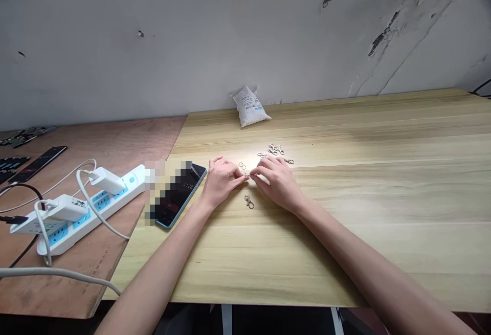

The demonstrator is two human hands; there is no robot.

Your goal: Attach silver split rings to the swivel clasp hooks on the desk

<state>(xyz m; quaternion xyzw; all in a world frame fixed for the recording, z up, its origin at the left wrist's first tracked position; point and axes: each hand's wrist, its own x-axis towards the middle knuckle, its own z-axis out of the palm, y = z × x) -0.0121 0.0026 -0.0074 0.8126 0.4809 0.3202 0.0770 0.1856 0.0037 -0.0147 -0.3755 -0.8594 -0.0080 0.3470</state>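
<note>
My left hand (221, 179) and my right hand (276, 180) meet fingertip to fingertip on the light wooden table (345, 212). Both pinch a small metal piece (246, 175) between them, too small to name. A finished metal clasp with a ring (249, 201) lies just below the hands. Two loose split rings (242, 165) lie right above the fingertips. A small heap of metal clasps (274, 151) sits beyond my right hand.
A phone (179, 193) lies face up left of my left hand. A white power strip (79, 207) with chargers and cables rests on the brown table at left. A small white bag (250, 106) leans against the wall. More phones (37, 163) lie far left.
</note>
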